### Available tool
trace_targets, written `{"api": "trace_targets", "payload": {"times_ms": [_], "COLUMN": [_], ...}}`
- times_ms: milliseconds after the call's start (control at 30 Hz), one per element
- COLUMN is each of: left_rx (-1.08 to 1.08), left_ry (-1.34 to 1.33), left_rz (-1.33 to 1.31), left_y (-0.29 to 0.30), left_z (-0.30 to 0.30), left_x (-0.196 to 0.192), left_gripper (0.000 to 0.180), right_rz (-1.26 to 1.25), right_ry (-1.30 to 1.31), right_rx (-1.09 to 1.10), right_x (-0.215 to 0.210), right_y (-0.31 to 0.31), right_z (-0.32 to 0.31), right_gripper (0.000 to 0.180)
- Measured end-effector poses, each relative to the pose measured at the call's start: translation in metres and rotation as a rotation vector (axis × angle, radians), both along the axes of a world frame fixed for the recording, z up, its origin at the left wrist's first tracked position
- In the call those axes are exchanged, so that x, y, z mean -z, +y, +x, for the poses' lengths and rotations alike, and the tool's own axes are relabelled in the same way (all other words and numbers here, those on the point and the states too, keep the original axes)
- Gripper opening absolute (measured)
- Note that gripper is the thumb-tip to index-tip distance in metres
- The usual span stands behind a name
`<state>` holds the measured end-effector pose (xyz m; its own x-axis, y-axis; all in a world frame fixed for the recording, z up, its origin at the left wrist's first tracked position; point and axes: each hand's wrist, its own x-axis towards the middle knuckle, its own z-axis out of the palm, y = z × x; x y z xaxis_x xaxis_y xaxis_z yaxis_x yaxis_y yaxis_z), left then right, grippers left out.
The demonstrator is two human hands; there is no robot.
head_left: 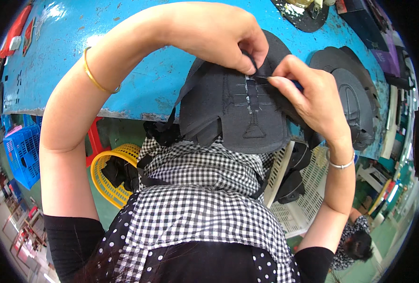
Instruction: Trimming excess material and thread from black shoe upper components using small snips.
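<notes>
A black padded fabric piece (240, 120) with stitched lines hangs over the table's near edge in front of me. Down its middle runs a narrow black strap (253, 96), with pale marks beside it. At the strap's upper end my left hand (233, 42) pinches black material between thumb and fingertips. Close to those fingertips, my right hand (308, 89) grips a small tool (298, 85) with a dark blue handle. Its thin tip points left at the strap; whether it touches is too small to tell. The fist hides most of the handle.
The blue table (139, 80) has more black sewn pieces (348, 89) stacked at right. A black piece with pale scraps (308, 16) lies at the far edge. Below stand a yellow basket (98, 172), a blue crate (23, 153) and a white crate (308, 214). Another person (355, 243) is at lower right.
</notes>
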<state>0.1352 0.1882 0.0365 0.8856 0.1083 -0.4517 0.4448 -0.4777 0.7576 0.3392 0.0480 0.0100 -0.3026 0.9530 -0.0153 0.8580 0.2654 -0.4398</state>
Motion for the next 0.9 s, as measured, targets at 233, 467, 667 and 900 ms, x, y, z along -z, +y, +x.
{"api": "trace_targets", "payload": {"times_ms": [233,467,667,900], "left_rx": [-0.7,-0.8,-0.547,-0.168], "left_ry": [-0.514,-0.8,-0.738,-0.463], "left_rz": [-0.743,-0.393,-0.166,-0.107], "left_y": [0.0,0.006,-0.001,-0.013], "left_z": [-0.024,-0.036,-0.04,-0.004], "left_x": [0.01,-0.028,-0.008,0.026], "left_gripper": [0.016,0.023,0.016,0.027], "right_rz": [0.202,0.157,-0.001,0.45], "right_ry": [-0.235,-0.451,0.451,1.123], "right_rx": [-0.042,0.075,0.521,0.884], "right_x": [-0.008,0.013,0.001,0.011], "right_y": [-0.032,-0.049,-0.024,-0.138], "right_z": [-0.057,-0.094,-0.036,0.149], "right_gripper": [0.034,0.038,0.023,0.037]}}
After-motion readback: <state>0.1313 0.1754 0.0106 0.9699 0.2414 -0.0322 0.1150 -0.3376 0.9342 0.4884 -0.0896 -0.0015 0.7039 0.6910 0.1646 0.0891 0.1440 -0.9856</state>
